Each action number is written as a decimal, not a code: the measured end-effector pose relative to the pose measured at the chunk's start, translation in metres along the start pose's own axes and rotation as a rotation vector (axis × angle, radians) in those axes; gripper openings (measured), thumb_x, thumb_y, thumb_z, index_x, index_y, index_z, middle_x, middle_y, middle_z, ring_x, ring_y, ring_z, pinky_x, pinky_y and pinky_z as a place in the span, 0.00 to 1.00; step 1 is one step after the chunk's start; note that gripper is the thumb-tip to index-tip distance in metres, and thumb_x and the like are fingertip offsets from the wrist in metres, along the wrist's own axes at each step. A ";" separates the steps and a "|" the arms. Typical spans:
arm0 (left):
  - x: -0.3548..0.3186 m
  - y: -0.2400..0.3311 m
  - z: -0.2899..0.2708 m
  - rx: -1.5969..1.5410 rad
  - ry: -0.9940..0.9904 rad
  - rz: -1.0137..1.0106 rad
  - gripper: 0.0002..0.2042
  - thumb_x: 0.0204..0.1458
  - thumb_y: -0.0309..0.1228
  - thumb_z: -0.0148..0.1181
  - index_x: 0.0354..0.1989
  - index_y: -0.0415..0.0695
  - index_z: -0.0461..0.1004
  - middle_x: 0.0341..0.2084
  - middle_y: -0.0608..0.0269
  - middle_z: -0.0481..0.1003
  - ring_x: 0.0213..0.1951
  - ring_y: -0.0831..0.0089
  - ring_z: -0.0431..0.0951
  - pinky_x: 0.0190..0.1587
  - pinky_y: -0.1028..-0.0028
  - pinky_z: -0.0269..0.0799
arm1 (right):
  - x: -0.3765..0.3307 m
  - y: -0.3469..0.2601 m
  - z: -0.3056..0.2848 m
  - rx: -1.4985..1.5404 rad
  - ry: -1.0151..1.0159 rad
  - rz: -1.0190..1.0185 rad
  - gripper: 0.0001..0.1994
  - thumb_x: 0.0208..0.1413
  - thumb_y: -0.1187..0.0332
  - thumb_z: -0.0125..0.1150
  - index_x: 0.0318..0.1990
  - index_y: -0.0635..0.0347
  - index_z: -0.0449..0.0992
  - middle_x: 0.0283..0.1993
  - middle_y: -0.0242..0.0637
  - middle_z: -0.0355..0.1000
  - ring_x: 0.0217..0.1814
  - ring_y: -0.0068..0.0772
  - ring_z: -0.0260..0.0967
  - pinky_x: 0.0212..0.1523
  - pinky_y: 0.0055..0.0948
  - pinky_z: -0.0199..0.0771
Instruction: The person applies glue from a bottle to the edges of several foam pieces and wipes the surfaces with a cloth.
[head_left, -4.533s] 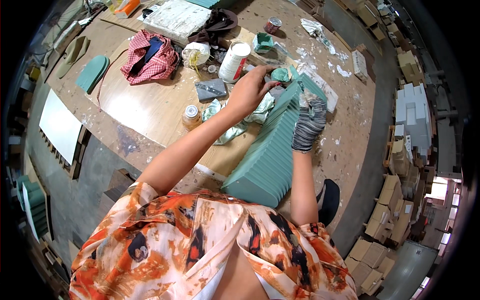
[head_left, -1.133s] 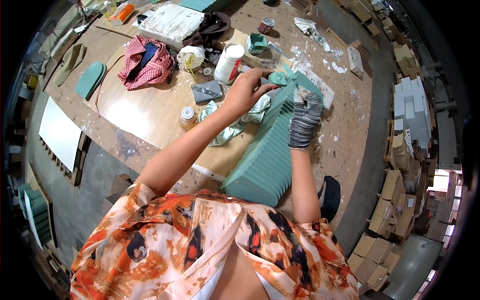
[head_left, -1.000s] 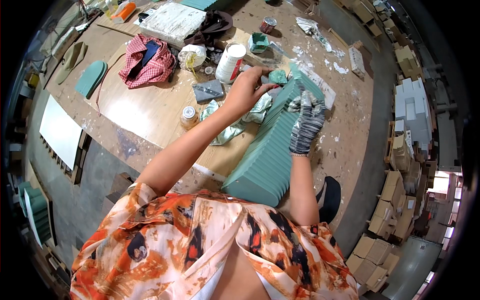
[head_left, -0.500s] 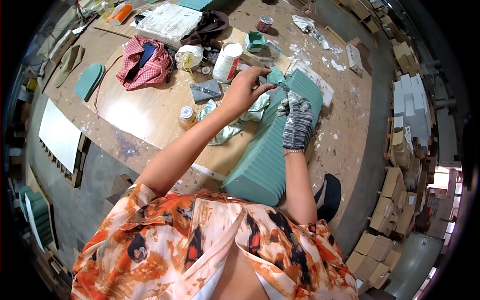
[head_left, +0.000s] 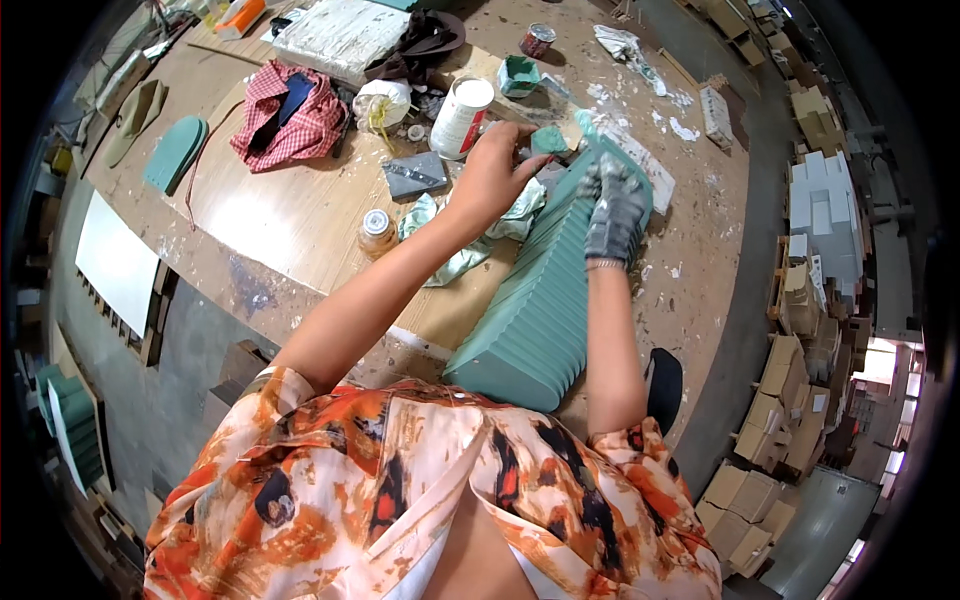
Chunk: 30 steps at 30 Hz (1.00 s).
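A green fluted block (head_left: 520, 310) lies slantwise on the workbench, its near end close to my body. My right hand (head_left: 612, 210), in a striped grey glove smeared by motion, is over the block's far end. Its fingers are closed on what looks like a putty knife (head_left: 585, 124), whose pale green tip shows beyond them. My bare left hand (head_left: 497, 172) is left of the block, thumb and fingers closed on a flat scraper whose face is covered by a lump of green putty (head_left: 548, 141). The fingers hide most of the scraper.
Beside my left forearm stand a glass jar (head_left: 377, 234), a grey block (head_left: 415, 175) and a white can (head_left: 463, 118). A crumpled pale green cloth (head_left: 455, 255) lies under that arm. Farther off are a green-smeared tub (head_left: 518, 76), a small tin (head_left: 537, 40) and a red checked cloth (head_left: 290, 115).
My right hand has moved away from the putty at my left hand, up and right onto the block's far end. The left hand has barely shifted.
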<state>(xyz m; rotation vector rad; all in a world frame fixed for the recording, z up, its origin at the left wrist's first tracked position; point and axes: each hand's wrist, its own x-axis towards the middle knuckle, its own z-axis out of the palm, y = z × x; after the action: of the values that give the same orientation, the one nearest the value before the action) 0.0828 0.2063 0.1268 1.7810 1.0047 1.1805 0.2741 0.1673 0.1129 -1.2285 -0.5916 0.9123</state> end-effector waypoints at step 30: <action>-0.006 0.012 0.016 -0.291 0.278 0.006 0.18 0.60 0.30 0.61 0.55 0.37 0.68 0.33 0.58 0.74 0.32 0.72 0.72 0.37 0.72 0.70 | -0.040 0.090 0.048 -0.639 -0.803 -0.047 0.22 0.67 0.61 0.44 0.65 0.61 0.59 0.63 0.42 0.65 0.64 0.35 0.61 0.65 0.36 0.61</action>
<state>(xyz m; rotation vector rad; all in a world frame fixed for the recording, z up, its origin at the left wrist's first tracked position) 0.0991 0.1932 0.1308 1.4196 0.9262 1.5240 0.1899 0.1655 0.0420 -1.3660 -1.6398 1.2236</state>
